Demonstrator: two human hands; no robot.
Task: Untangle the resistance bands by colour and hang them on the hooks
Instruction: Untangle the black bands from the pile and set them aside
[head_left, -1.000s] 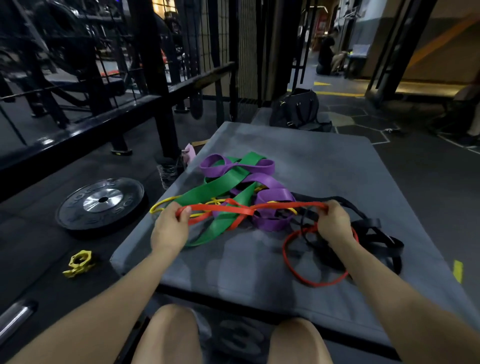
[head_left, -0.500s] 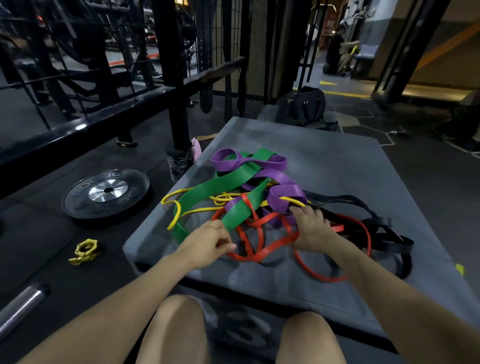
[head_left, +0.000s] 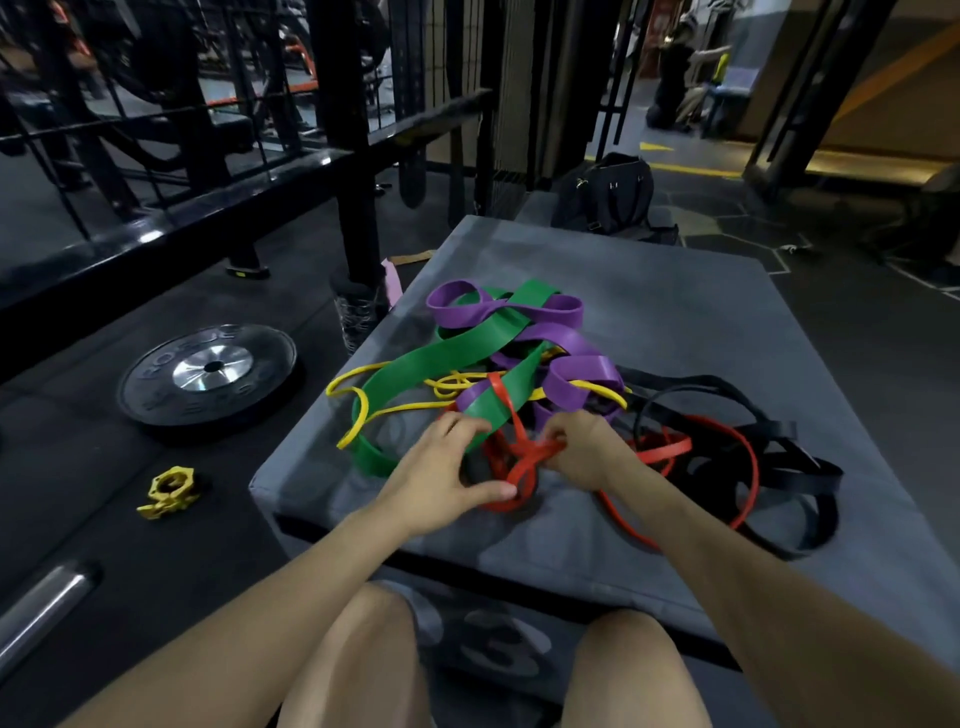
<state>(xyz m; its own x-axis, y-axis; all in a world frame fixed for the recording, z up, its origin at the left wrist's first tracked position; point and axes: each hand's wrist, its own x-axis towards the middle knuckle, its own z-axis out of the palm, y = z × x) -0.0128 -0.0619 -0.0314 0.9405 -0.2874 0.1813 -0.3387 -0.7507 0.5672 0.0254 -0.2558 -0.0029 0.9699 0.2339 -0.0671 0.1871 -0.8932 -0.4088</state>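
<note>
- The tangle of bands sits at the centre of the frame on a grey padded box (head_left: 675, 322).
- The left hand (head_left: 441, 467) lies at the near edge of the pile; its thumb presses a loop of the red band (head_left: 524, 457) down against the box, while its fingers reach in under the green band (head_left: 441, 358).
- The right hand (head_left: 582, 447) has its fingers curled around a bunched knot of the same red band, right beside the left hand.
- The purple band (head_left: 571, 343) and the thin yellow band (head_left: 363, 415) weave through the green one above the hands; the black band (head_left: 779, 452) trails to the right, with the red band's outer loop lying over it.
- No hooks can be seen, so hanging looks a long way off.
- Risk: the red band passes under the green and purple ones, so pulling hard would likely tighten the knot or drag the whole pile towards the near edge.
- Risk: a stretched band slipping from the fingers could snap back at the person.
- Writing: a large "3" shows on the front face of the box at bottom centre; the weight plate (head_left: 208, 374) at the left carries raised letters that seem to read "ROGUE", though this is not sharp.
</note>
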